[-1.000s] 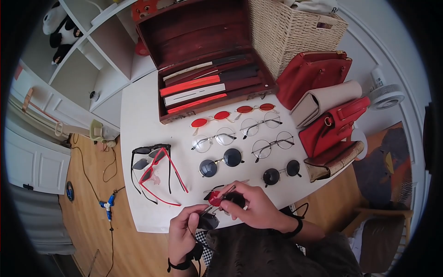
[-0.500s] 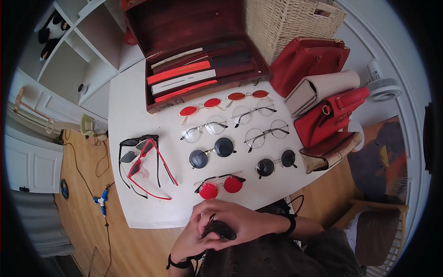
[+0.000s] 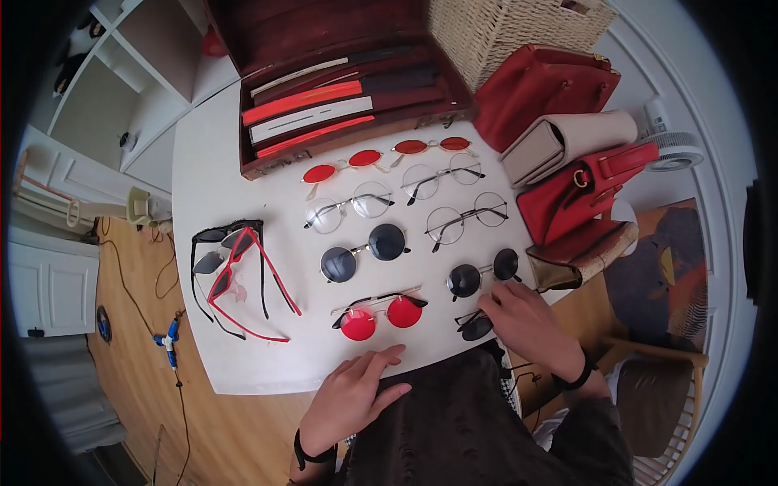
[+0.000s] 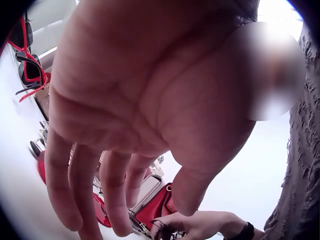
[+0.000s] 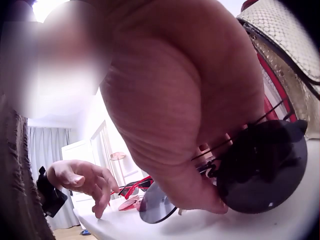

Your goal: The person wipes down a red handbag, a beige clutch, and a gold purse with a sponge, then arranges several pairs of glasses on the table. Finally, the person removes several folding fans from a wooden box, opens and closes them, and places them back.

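My right hand (image 3: 531, 328) pinches dark round sunglasses (image 3: 476, 326) low over the table's front right, below another dark round pair (image 3: 485, 274). In the right wrist view a dark lens (image 5: 262, 167) shows beside the thumb. My left hand (image 3: 348, 401) holds nothing at the front edge, its fingers spread, just below the red round sunglasses (image 3: 381, 317); the left wrist view shows its bare palm (image 4: 145, 85). Further back lie dark round sunglasses (image 3: 363, 253), clear round glasses (image 3: 348, 207) and red oval glasses (image 3: 341, 167).
An open dark red case (image 3: 324, 154) with several folded items stands at the back. Red handbags (image 3: 543, 97) and a beige one (image 3: 567, 142) line the right side, by a woven basket (image 3: 502, 40). Red and black sunglasses (image 3: 258, 259) lie stacked on the left.
The hands have moved apart: the right hand has carried the dark sunglasses rightward to the table, and the left hand has let go and its fingers have opened. The view has shifted slightly.
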`<control>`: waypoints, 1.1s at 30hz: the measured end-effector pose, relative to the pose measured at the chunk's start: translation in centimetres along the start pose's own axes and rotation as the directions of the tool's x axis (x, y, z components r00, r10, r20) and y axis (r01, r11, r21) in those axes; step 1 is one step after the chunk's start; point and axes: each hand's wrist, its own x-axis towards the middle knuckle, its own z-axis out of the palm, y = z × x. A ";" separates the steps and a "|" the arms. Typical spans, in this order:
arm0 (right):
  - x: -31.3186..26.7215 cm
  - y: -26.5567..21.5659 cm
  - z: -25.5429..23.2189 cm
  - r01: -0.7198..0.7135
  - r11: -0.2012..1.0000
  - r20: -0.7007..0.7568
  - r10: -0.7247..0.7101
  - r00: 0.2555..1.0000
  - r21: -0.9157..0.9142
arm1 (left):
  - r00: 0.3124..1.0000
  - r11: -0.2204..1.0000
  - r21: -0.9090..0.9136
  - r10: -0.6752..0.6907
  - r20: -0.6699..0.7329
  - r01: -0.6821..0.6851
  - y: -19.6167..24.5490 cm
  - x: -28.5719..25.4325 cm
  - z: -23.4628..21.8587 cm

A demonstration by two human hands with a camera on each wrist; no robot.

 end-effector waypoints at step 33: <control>0.1 -2.4 -2.6 0.007 0.998 -0.236 0.009 0.972 0.067 | 0.838 0.762 0.554 0.026 -0.545 0.336 -11.7 0.7 -14.4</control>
